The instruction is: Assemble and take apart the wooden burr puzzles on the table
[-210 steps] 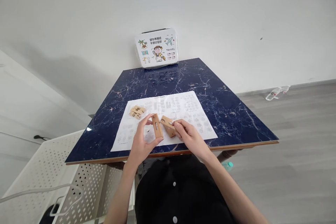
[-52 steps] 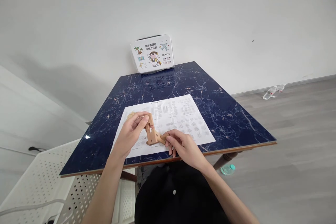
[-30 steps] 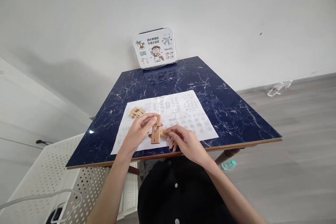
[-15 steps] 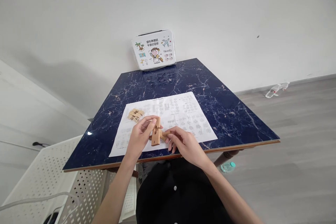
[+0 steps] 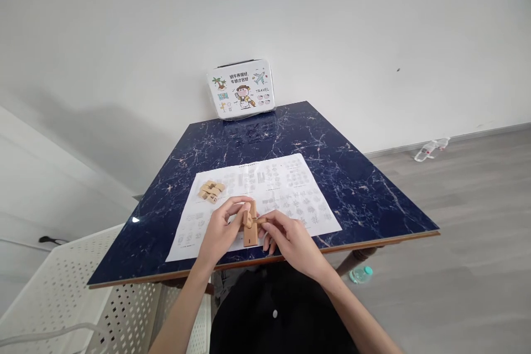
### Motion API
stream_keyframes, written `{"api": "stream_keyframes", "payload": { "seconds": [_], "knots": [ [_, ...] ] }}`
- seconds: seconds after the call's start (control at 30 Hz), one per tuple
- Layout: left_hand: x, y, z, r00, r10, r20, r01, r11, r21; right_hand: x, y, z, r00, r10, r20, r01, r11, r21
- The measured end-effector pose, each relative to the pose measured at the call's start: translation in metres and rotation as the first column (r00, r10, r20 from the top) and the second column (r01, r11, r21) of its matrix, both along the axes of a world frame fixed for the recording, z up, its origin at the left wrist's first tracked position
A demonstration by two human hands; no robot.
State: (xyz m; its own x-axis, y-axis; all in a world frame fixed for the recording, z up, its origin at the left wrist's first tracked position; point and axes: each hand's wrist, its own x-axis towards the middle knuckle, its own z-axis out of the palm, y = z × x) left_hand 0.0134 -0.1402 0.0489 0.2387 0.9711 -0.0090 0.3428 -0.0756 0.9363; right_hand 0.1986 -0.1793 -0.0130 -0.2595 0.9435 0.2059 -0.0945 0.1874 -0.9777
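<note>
Above the near edge of a printed instruction sheet (image 5: 244, 182), both hands work on interlocked wooden puzzle pieces (image 5: 250, 237). An upright piece bears a dark mark near its lower end, and a shorter piece crosses it. My left hand (image 5: 219, 229) is closed on the left side of the pieces, thumb and fingers near the top. With thumb and forefinger, my right hand (image 5: 290, 238) pinches the end of a thin piece (image 5: 262, 220) sticking out to the right. Its other fingers curl below. The fingers hide part of the joint between the pieces.
Several more wooden puzzle pieces (image 5: 211, 191) lie clustered on the sheet's upper left. A white cartoon-printed case (image 5: 241, 89) leans on the wall at the back of the blue marbled table (image 5: 332, 177). A white perforated rack (image 5: 62, 282) stands left; a bottle (image 5: 360, 275) lies on the floor.
The puzzle pieces have turned in my hands, so the shorter crosspiece now faces me. Both hands keep their hold. The whole view has shifted slightly, with the table lower in it.
</note>
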Motion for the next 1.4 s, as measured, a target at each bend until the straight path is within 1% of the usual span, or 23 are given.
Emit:
{"api": "stream_keyframes", "payload": {
  "seconds": [0.07,0.17,0.3,0.37,0.47,0.6,0.7,0.87,0.93,1.03,1.17,1.3,1.4],
  "knots": [
    [-0.002,0.000,-0.002,0.997,-0.042,-0.062,0.044,0.999,0.025,0.001,-0.001,0.001,1.000,-0.003,0.014,0.003,1.000,-0.001],
    [-0.010,-0.001,-0.007,0.982,-0.079,-0.171,0.099,0.989,0.110,0.003,-0.002,0.002,0.999,-0.010,0.031,0.010,1.000,0.007],
    [-0.025,-0.003,-0.013,0.955,-0.222,-0.195,0.244,0.965,0.096,0.003,-0.003,0.001,0.999,-0.027,0.038,0.027,1.000,0.011],
    [-0.028,-0.003,-0.015,0.940,-0.253,-0.230,0.283,0.953,0.106,0.002,-0.002,0.001,0.998,-0.036,0.051,0.036,0.999,0.009],
    [-0.027,-0.004,-0.017,0.921,-0.230,-0.313,0.289,0.945,0.156,0.002,-0.002,0.001,0.997,-0.044,0.067,0.044,0.999,0.003],
    [-0.022,-0.003,-0.019,0.906,-0.212,-0.367,0.307,0.925,0.224,0.003,-0.004,0.001,0.995,-0.056,0.080,0.054,0.998,0.022],
    [-0.022,-0.003,-0.019,0.894,-0.172,-0.415,0.307,0.909,0.283,0.004,-0.004,0.002,0.993,-0.060,0.097,0.056,0.998,0.040],
    [-0.026,0.000,-0.020,0.872,-0.090,-0.481,0.322,0.846,0.425,0.003,-0.003,0.001,0.990,-0.097,0.100,0.089,0.993,0.080],
    [-0.028,0.002,-0.020,0.870,-0.079,-0.486,0.330,0.826,0.457,0.003,-0.003,0.000,0.990,-0.108,0.092,0.100,0.992,0.082],
    [-0.029,0.004,-0.019,0.866,-0.074,-0.494,0.339,0.813,0.473,0.003,-0.003,-0.001,0.989,-0.115,0.096,0.108,0.991,0.077],
    [-0.026,0.005,-0.017,0.859,-0.083,-0.505,0.344,0.824,0.450,0.002,-0.003,0.000,0.988,-0.124,0.086,0.119,0.991,0.067],
    [-0.030,0.004,-0.019,0.865,-0.113,-0.488,0.307,0.889,0.340,0.002,-0.001,0.004,0.991,-0.128,0.044,0.128,0.992,0.014],
    [-0.041,0.002,-0.024,0.882,-0.120,-0.455,0.277,0.914,0.296,0.011,0.004,0.010,0.980,-0.191,0.059,0.191,0.982,0.000]
  ]
}}
